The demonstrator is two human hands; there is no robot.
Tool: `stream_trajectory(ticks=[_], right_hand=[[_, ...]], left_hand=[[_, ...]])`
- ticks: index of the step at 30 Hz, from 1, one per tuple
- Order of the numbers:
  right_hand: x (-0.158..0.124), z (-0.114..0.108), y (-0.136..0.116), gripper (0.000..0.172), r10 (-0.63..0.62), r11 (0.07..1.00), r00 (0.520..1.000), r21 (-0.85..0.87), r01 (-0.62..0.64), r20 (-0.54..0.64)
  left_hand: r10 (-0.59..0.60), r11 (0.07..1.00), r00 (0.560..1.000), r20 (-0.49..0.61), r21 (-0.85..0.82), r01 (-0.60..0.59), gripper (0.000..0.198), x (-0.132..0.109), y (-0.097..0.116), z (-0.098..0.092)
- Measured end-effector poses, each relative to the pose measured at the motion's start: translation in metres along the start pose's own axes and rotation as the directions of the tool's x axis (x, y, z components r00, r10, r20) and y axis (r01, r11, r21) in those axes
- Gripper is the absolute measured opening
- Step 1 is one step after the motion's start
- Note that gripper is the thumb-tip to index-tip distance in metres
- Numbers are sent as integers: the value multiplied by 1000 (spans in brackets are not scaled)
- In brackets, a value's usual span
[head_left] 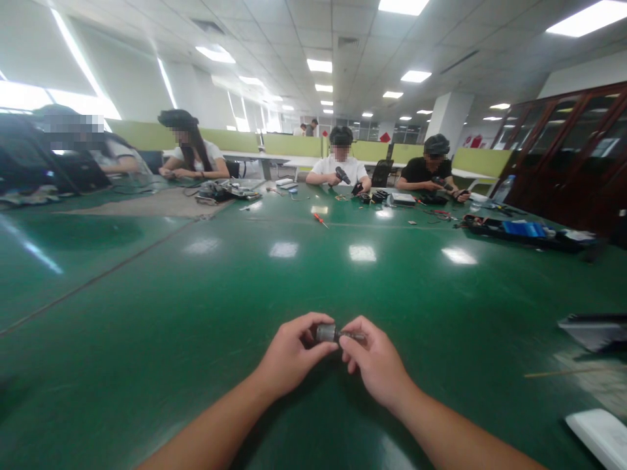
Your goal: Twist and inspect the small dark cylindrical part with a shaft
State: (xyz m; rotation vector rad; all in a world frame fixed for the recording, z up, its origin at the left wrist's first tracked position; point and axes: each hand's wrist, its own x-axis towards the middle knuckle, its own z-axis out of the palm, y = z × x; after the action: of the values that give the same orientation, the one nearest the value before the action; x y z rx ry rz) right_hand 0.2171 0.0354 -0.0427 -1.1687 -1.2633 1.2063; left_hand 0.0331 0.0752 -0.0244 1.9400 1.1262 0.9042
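Thumb and fingers of my left hand (290, 354) are closed around a small grey metal cylinder (326, 333), which looks like a small motor. From its right end a thin, dark shaft-like part (359, 336) runs to the right. My right hand (381, 364) pinches this thin part between thumb and fingers, close beside the left hand. Whether the shaft and cylinder are one piece cannot be made out. Both hands are just above the green tabletop (196, 339), near its front edge.
An orange screwdriver (320, 220) lies farther back on the table. A black tray (529, 234) with blue items is at the far right. A white object (600, 437) and a dark-and-grey part (595, 331) lie at right. Several people sit across the table, one holding a power drill (341, 174).
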Motion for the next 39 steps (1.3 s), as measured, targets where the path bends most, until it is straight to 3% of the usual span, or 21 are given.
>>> stream_trajectory(ticks=[39], right_hand=[[2,1,3,23,27,997,1000,73,-26,-6]], left_hand=[[12,1000,999,-47,17,-11,30,0,3,-1]])
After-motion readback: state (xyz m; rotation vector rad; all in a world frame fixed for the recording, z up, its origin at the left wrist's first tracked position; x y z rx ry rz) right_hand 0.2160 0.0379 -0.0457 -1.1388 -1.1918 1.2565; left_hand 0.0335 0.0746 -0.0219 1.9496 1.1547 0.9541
